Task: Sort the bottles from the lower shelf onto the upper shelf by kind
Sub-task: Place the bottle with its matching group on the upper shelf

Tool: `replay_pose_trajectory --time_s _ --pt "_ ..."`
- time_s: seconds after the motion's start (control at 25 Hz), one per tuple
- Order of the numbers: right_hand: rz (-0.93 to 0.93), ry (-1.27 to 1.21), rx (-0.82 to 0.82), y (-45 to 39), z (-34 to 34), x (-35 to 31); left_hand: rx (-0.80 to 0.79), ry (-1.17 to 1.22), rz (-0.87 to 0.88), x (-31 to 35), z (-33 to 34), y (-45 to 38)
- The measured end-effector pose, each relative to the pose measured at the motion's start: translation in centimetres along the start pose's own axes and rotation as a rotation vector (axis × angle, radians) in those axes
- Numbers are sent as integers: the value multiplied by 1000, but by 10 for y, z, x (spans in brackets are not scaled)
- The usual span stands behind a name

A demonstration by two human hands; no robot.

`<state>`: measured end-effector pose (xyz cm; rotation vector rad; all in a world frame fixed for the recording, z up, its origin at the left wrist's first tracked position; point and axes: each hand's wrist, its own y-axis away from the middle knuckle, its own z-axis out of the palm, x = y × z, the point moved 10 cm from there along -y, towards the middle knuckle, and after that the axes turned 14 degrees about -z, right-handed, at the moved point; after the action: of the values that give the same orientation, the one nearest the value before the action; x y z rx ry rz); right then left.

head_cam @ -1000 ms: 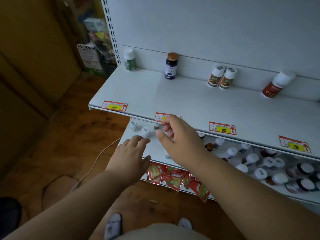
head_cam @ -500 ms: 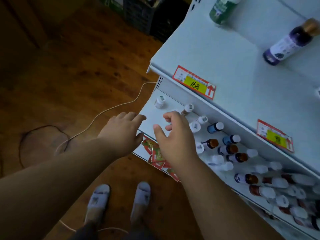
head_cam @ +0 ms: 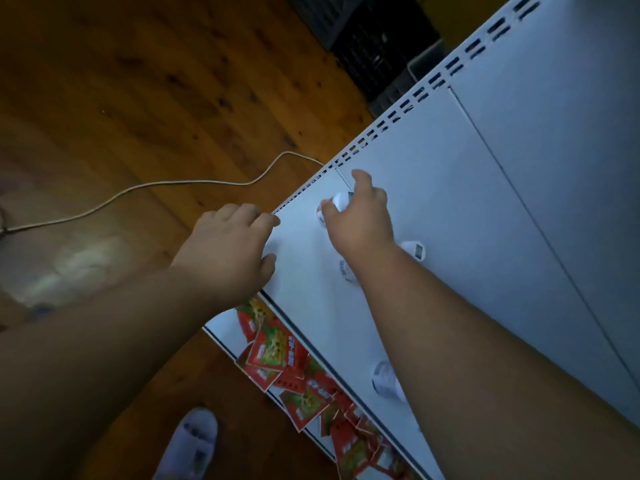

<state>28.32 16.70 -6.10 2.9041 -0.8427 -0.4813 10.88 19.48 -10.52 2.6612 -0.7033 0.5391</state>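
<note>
Reaching to the lower shelf's (head_cam: 304,306) left end, the right hand (head_cam: 360,223) curls around a white-capped bottle (head_cam: 341,201); the left hand (head_cam: 228,251) rests flat at the edge. A hurried lift could topple neighbouring bottles (head_cam: 414,249).

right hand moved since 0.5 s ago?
Yes. The right hand reached deeper along the lower shelf, toward its back corner, and now grips a white-capped bottle.

A pale cable (head_cam: 145,188) crosses the wooden floor (head_cam: 121,81); red sachets (head_cam: 277,355) crowd the bottom ledge.

Right hand (head_cam: 360,220) around white bottle (head_cam: 337,204)
</note>
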Motion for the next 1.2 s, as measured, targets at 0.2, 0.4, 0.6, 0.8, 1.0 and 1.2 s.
replay_pose_trajectory --time_s 0.2,0.4,0.6,0.8,1.0,1.2 --pt "174 204 -190 -31 36 19 -21 44 14 1 -1 -12" --pt "98 -134 -70 7 37 15 -86 172 -46 -5 -17 5" --pt "207 -769 -9 109 -14 -35 -163 478 -178 -9 -94 68" --pt "362 -1643 -64 230 -109 -127 -424 879 -296 19 -192 174" --pt "353 -1689 34 308 -188 -161 -551 895 -221 55 -253 238" --pt "315 -1417 370 363 -275 -116 -609 733 40 134 -295 287"
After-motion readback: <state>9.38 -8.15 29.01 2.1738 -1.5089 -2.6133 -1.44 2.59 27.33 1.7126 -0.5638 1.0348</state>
